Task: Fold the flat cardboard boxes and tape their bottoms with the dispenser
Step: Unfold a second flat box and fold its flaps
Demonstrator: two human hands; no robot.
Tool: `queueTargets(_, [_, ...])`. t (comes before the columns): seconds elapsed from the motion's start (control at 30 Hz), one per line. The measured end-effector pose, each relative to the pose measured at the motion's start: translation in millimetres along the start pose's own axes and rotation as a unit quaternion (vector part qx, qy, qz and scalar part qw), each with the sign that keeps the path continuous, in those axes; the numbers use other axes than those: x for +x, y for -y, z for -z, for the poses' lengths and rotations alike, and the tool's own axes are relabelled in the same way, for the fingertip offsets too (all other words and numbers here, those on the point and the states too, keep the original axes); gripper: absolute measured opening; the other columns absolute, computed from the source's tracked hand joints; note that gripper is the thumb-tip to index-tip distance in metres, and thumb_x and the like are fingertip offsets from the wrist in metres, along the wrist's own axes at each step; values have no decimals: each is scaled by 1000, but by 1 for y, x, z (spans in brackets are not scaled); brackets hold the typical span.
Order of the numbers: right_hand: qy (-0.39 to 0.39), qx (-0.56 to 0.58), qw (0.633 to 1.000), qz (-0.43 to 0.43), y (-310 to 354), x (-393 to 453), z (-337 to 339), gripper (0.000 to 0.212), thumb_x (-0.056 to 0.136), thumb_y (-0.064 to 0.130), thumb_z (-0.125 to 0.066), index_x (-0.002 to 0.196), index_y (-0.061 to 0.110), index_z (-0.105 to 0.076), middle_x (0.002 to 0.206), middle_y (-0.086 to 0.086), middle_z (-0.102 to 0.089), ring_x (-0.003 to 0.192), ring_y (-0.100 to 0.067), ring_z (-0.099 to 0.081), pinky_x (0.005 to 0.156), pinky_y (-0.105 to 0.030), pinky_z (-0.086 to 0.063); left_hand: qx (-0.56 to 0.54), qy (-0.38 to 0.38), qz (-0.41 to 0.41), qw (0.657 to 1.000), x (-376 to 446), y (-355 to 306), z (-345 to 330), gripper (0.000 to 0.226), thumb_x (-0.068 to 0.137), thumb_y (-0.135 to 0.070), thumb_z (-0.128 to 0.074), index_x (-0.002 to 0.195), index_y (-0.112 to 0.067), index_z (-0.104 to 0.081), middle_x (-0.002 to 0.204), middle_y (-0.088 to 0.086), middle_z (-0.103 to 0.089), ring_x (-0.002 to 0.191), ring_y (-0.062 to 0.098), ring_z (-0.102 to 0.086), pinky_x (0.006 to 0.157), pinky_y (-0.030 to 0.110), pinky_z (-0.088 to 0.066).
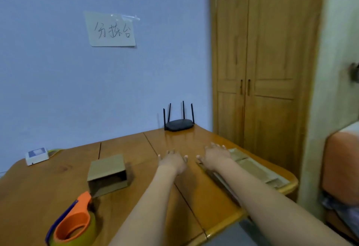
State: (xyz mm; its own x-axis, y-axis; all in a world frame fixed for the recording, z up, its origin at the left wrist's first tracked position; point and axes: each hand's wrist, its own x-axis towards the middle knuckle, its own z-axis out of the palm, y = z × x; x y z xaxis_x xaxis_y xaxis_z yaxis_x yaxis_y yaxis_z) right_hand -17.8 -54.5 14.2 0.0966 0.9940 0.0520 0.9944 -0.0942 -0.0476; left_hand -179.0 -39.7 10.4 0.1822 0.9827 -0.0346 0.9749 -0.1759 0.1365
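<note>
- While both palms lie spread on the wooden table (136, 148), left hand (172, 161) grasps nothing.
- Right hand (215, 157), fingers straight, touches the flat brown cardboard boxes (254, 168) at the table's right edge.
- Folded brown cardboard box (106, 172) sits left, beside the orange tape dispenser (73, 224).

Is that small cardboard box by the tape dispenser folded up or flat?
Folded up. The small cardboard box stands as a hollow shape, its open side showing a dark interior.

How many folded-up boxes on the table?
1: the folded box stands left of both hands, just beyond the tape dispenser. The flat cardboard stack by the right edge is unfolded; its count is unclear.
</note>
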Motion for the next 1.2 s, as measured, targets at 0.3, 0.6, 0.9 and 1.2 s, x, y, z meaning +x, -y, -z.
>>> queueTargets(0.3, [23,20,993,-111,-117,-16,-9,62,102,51,-38,154,18,-29,158,-12,-31,143,-32,-33,112,-43,-32,-6,45,-92,995,34,-123,-37,60,102,-42,-27,153,-10,-23,161,11,-18,148,32,-16,117,61,-8])
queueTargets(0.6, [71,12,985,-156,-162,15,-21,36,99,35,-55,129,14,-55,127,-9,-56,114,-27,-58,92,-38,-51,19,108,-98,989,85,-162,-64,78,98,-57,-37,156,-12,-10,161,18,-14,147,38,-17,116,62,-10])
queueTargets(0.9, [162,77,966,-188,-171,45,-26,61,94,40,-63,144,12,-43,142,-11,-49,129,-29,-49,105,-38,-44,1,125,-63,990,103,-154,-82,103,85,-71,-49,156,-21,6,160,17,-13,146,37,-18,114,62,-12])
queueTargets(1.2, [110,220,948,-201,-174,41,1,77,86,36,-76,144,4,-36,145,-15,-45,131,-33,-48,106,-41,-44,-175,77,-65,979,99,-130,-59,125,69,-69,-71,155,-31,13,159,17,-17,146,36,-19,116,54,-23])
